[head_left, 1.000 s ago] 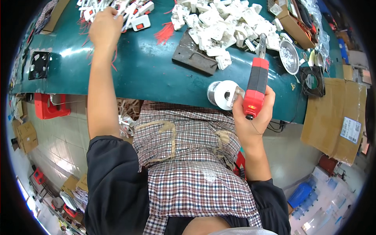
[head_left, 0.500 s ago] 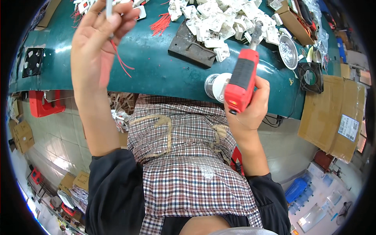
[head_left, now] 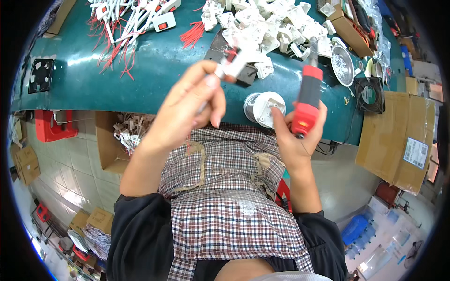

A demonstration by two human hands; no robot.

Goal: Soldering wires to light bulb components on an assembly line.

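My left hand (head_left: 185, 107) pinches the stem of a white switch piece (head_left: 238, 63); its head, with a red part, is blurred by motion. Red wires trail below that hand. My right hand (head_left: 300, 143) is wrapped round a red and black electric screwdriver (head_left: 309, 93), whose metal shaft points away from me. Beside the right thumb stands a spool of silvery wire (head_left: 267, 110) with a white end; I cannot tell whether the thumb touches it. Behind the switch piece lies a dark metal block (head_left: 215, 54), partly covered. White plastic housings (head_left: 281, 28) are heaped beyond it.
More white switch pieces (head_left: 164, 21) with red wires lie at the far left, near a bundle of red wires (head_left: 192, 33). A metal dish (head_left: 342, 65), a black fan (head_left: 369, 95) and a tool-filled cardboard box (head_left: 349, 30) occupy the right. An open carton (head_left: 108, 161) stands below the table's edge.
My left hand has swung right and nearer with the switch piece, from the far left to before the metal block. My right hand and the screwdriver have shifted slightly right.
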